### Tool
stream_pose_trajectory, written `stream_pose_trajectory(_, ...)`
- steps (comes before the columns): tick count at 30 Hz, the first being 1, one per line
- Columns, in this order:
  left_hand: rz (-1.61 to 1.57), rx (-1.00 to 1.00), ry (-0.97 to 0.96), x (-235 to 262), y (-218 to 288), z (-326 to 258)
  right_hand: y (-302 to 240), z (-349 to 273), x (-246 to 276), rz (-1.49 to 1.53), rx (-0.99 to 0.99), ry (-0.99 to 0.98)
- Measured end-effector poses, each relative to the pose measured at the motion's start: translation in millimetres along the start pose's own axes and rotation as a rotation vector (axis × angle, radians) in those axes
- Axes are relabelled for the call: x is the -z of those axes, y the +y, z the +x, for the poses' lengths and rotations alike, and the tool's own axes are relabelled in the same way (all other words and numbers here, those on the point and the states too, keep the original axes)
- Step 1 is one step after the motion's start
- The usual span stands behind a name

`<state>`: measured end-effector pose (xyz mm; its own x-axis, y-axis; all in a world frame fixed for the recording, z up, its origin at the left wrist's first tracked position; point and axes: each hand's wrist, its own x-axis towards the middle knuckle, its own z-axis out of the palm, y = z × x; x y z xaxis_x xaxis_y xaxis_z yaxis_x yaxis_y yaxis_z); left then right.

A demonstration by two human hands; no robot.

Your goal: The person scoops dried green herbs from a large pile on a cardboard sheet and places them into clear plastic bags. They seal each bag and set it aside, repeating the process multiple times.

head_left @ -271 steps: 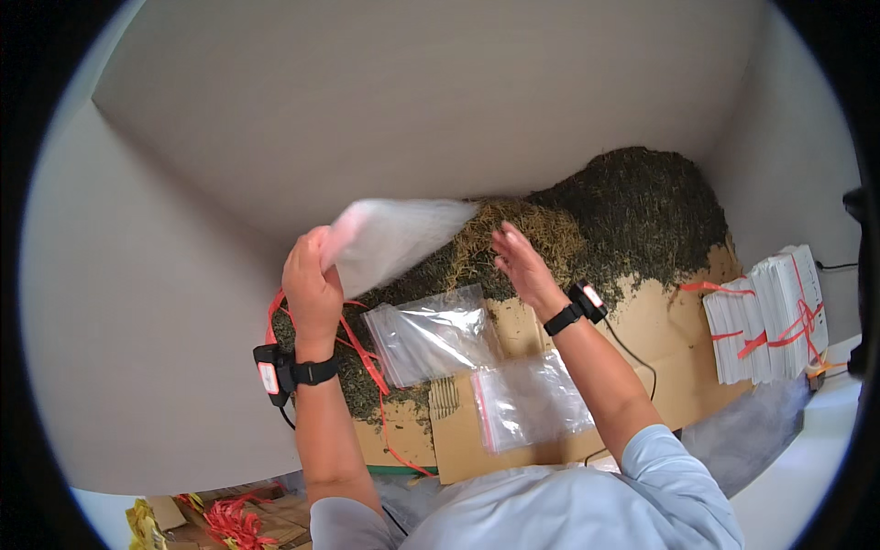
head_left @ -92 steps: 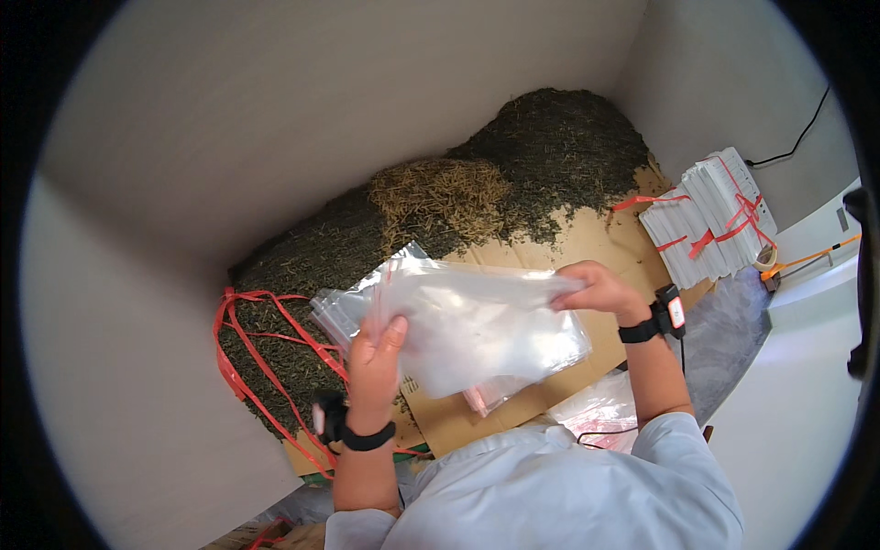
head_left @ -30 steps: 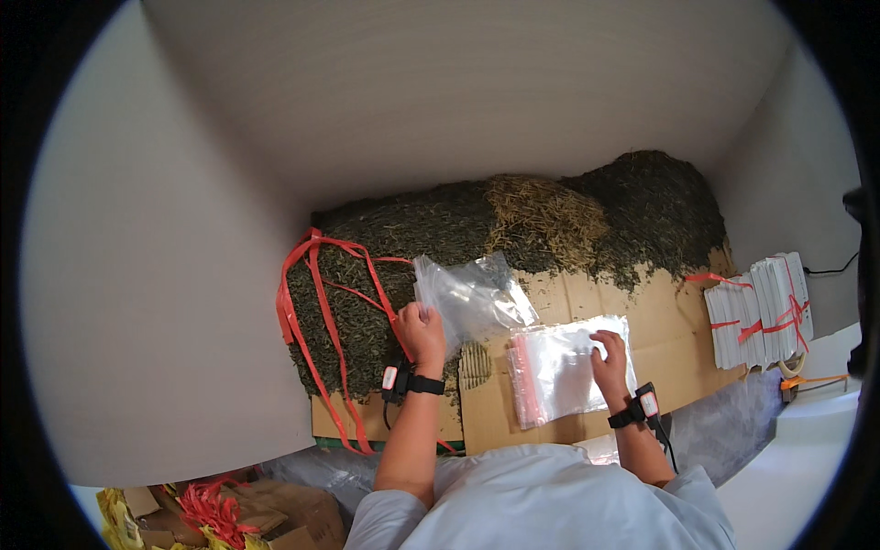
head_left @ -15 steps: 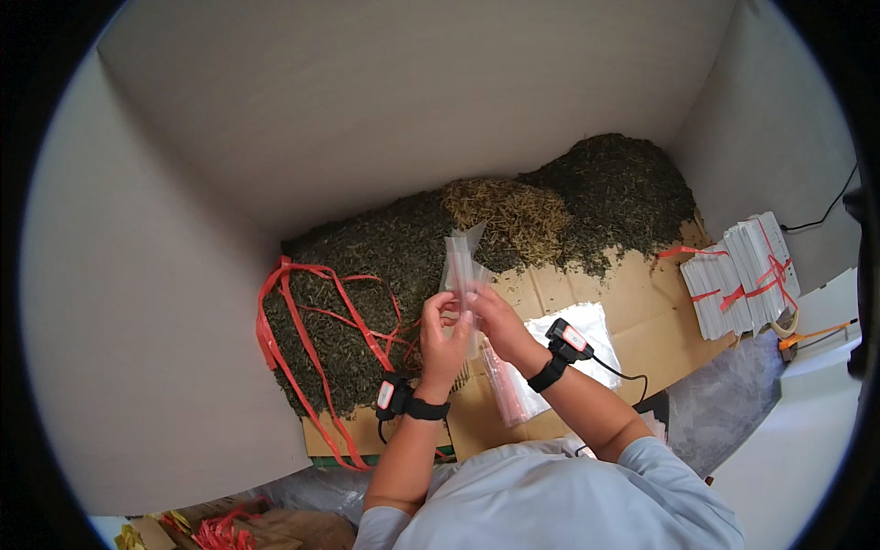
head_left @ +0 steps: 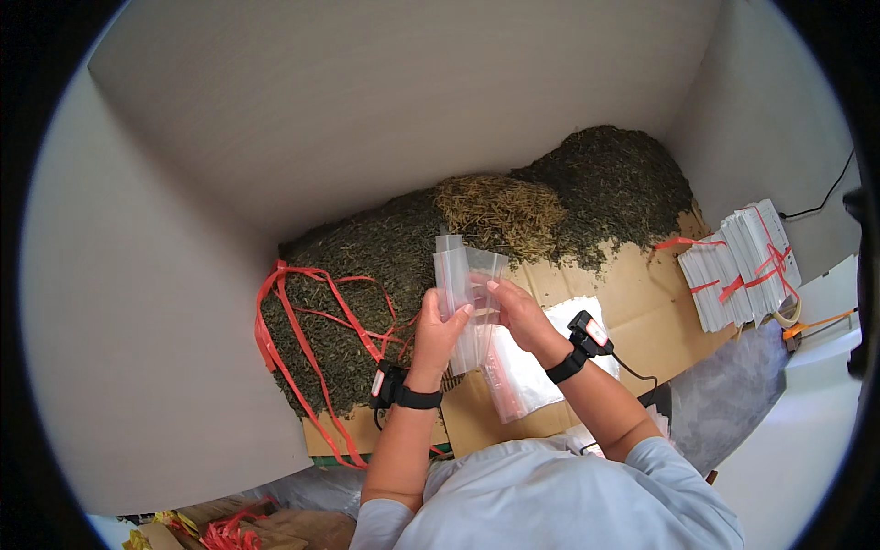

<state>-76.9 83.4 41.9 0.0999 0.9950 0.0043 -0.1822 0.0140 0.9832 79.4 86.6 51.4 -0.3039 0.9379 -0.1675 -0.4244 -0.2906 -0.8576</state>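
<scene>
Clear plastic bags (head_left: 451,273) stand up between my two hands above the cardboard. My left hand (head_left: 436,339) is closed around their left side, thumb pressed on the front. At the right side, my right hand (head_left: 524,319) pinches a clear bag (head_left: 488,263) that fans out from the others. Its fingertips are partly covered by the see-through plastic. Below my hands lies a stack of clear bags with pink-red edges (head_left: 502,383), overlapping a shiny silver sheet or pouch (head_left: 543,387). Both wrists wear black straps with small devices.
Dark dried leaves (head_left: 367,238) heap along the back wall, with a brown stalky pile (head_left: 500,213) and another dark mound (head_left: 610,179). Red plastic ribbon (head_left: 293,321) loops across the left heap. Bundled white folded card (head_left: 742,266) sits right on the cardboard (head_left: 632,321).
My right hand has moved slightly right and apart from my left. The bags, bunched together before, are now fanned out between my hands.
</scene>
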Motion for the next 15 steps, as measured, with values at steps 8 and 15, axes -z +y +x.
stream_pose_trajectory(8,0.927,-0.361,0.128,-22,-1,-6,7,-3,-17,-0.249,0.047,0.142)
stream_pose_trajectory(15,0.675,-0.385,0.008,-26,-3,-10,4,-1,-13,-0.013,0.019,0.01)
